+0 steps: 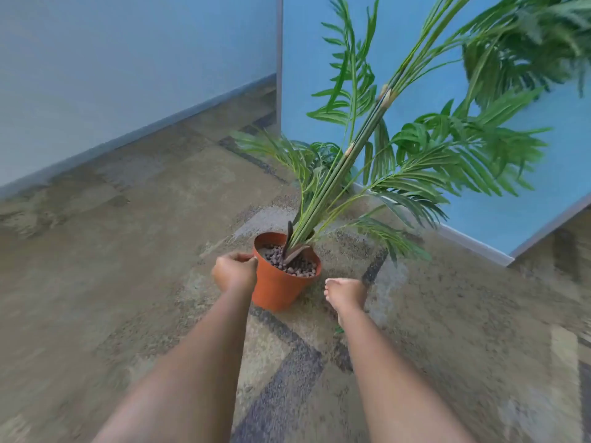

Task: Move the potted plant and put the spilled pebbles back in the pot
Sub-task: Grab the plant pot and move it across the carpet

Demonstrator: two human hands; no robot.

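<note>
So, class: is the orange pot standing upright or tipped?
Tipped. The orange pot leans right, its rim slanted and the stems angling away; the left hand grips its rim.

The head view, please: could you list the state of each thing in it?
Pot: tilted, on the carpet.
Pebbles: inside the pot, near the rim.
Plant: leaning to the right.
Left hand: gripping the pot's rim.
Right hand: open, apart from the pot.
</note>
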